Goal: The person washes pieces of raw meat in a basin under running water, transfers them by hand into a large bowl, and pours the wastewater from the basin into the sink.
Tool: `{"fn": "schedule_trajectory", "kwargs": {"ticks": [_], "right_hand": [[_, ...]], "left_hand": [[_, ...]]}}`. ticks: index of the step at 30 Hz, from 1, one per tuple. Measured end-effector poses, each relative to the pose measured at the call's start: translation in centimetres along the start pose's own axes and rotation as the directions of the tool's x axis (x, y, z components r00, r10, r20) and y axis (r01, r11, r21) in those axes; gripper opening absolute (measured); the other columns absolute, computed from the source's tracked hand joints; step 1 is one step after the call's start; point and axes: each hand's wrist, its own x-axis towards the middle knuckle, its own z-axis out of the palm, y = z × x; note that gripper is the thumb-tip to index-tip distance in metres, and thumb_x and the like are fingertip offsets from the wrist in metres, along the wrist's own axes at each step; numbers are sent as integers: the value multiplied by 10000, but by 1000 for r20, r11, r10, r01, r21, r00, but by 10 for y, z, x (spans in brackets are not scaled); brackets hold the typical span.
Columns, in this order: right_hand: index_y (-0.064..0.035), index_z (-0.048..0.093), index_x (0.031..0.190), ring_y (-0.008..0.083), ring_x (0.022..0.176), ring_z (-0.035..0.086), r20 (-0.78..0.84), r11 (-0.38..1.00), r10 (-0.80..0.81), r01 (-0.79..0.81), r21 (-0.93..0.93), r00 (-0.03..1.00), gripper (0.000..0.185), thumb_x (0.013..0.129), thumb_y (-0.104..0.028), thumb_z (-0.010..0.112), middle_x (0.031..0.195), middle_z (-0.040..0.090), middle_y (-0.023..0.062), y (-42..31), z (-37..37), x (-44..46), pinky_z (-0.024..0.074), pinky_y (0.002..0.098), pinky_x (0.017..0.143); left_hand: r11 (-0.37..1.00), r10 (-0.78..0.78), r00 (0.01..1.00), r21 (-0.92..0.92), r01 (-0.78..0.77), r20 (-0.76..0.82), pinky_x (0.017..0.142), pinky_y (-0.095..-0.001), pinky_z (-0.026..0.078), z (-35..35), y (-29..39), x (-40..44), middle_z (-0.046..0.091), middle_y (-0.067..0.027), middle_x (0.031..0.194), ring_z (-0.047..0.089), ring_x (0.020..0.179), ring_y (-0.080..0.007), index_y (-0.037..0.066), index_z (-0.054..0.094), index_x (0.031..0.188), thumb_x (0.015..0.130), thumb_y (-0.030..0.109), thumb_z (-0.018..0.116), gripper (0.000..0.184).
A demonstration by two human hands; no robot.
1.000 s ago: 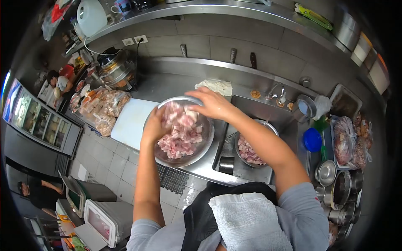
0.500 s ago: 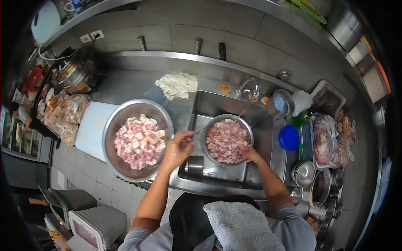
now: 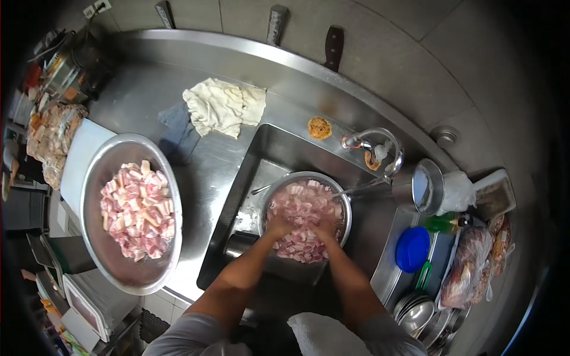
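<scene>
Both hands are in the metal bowl of cut raw meat and water that stands in the sink. My left hand reaches in at the left, my right hand at the right; the fingers of both are hidden among the meat. From the faucet a stream of water runs into this bowl. On the counter to the left, a larger metal bowl holds more meat pieces. A small metal container lies in the sink beside my left forearm.
A pale cloth lies on the counter behind the sink. A white cutting board and bagged food are at the left. To the right are a blue lid, a metal pot, bagged meat and stacked bowls.
My hands have moved from the larger bowl to the bowl in the sink, and both now reach into its meat. The view has shifted toward the sink.
</scene>
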Motion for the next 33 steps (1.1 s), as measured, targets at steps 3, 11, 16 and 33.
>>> {"fn": "schedule_trajectory", "kwargs": {"ticks": [3, 11, 16, 33], "right_hand": [[-98, 647, 1321, 355, 1131, 666, 228, 982, -190, 180, 62, 955, 587, 870, -459, 751, 1295, 675, 160, -13, -23, 13, 539, 429, 930], [-8, 317, 1572, 330, 1398, 486, 302, 852, -176, -9, 524, 937, 916, 871, -385, 771, 1522, 480, 229, 29, -9, 110, 403, 397, 1143], [17, 385, 1537, 316, 1432, 440, 518, 896, 123, -319, 310, 847, 840, 891, -353, 773, 1540, 467, 207, -14, -6, 71, 382, 386, 1162], [0, 350, 1535, 286, 1344, 503, 539, 949, -52, -127, 289, 840, 1122, 644, -295, 965, 1479, 493, 189, -14, -26, 82, 434, 393, 1117]], "left_hand": [[995, 91, 906, -65, -71, 412, 1044, -472, 483, -13, 11, 24, 666, -253, 1206, 628, 1178, -424, 53, 543, 1362, 703, 469, 820, 827], [989, 114, 943, 59, -139, 312, 1072, -456, 483, -21, 52, 94, 433, -251, 1507, 549, 1294, -444, 89, 422, 1493, 683, 274, 850, 935], [880, 471, 817, -239, -410, 333, 1099, -448, 457, 33, 29, 110, 638, -240, 1309, 471, 1391, -400, 77, 506, 1469, 647, 184, 851, 898], [951, 272, 801, -274, -142, 533, 1110, -362, 450, 17, 16, 94, 496, -298, 1474, 518, 1359, -374, 106, 213, 1621, 662, 107, 864, 1159]]}}
